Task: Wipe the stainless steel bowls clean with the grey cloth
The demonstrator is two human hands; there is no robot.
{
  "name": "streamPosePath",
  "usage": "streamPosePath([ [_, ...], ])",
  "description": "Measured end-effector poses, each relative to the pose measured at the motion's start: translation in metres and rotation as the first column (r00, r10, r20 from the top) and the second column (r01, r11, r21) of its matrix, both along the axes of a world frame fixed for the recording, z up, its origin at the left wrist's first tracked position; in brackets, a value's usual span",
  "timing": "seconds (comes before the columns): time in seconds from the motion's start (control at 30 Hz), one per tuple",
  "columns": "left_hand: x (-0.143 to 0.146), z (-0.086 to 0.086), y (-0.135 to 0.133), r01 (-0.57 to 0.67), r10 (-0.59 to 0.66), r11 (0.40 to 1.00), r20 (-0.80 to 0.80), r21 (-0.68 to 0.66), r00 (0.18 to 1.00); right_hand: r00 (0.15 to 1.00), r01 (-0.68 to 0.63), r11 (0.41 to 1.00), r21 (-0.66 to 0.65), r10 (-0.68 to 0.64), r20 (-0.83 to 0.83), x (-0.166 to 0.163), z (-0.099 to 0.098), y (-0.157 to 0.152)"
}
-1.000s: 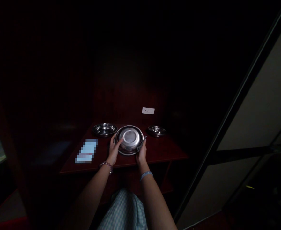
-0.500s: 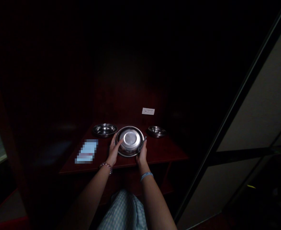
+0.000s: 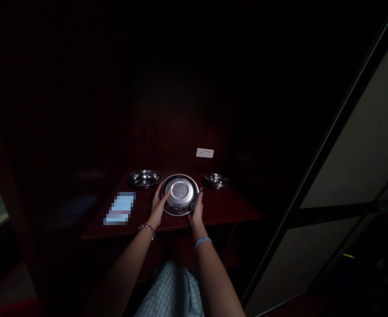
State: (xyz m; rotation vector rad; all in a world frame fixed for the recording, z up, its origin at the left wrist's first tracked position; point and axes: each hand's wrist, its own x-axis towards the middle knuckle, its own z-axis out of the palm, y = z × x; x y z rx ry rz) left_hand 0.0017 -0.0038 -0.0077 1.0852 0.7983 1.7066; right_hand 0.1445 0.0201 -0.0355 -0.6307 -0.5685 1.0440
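Note:
A shiny steel bowl (image 3: 180, 190), its underside facing me, is held between my hands above the front of the dark red desk (image 3: 218, 212). My left hand (image 3: 158, 207) grips the bowl's left edge, thumb lying over the metal. At the lower right edge, my right hand (image 3: 197, 210) closes on the bowl together with a small dark grey cloth (image 3: 196, 200). Farther back on the left sits a wide steel dish (image 3: 145, 179), open side up. Behind and to the right stand several smaller steel bowls, stacked (image 3: 216, 181).
A blurred-out pale blue rectangle (image 3: 119, 209) lies on the desk's left part. On the back wall is a white socket plate (image 3: 205, 153). Dark panels rise on both sides, and a pale panelled surface (image 3: 345, 154) stands to the right. My checked clothing (image 3: 172, 293) is below.
Hardly anything differs. The bowl's left edge has shifted very slightly within my hands; the other dishes stay where they were.

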Motion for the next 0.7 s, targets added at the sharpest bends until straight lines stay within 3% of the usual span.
streamPosePath([
  [0.13, -0.0002, -0.0016, 0.002, 0.012, -0.011, 1.0, 0.018, -0.009, 1.0, 1.0, 0.001, 1.0, 0.018, -0.001, -0.01, -0.0015, 0.0025, -0.0019],
  [0.37, 0.0001, -0.0048, 0.0033, -0.031, 0.041, 0.984, 0.053, -0.178, 0.998, 1.0, 0.004, 1.0, 0.008, -0.003, -0.014, -0.0007, 0.0042, -0.004],
  [0.7, 0.0008, -0.0029, 0.0039, -0.019, 0.02, 0.999, 0.056, -0.028, 0.998, 1.0, -0.023, 0.999, 0.027, 0.023, -0.001, 0.0012, 0.0024, -0.004],
])
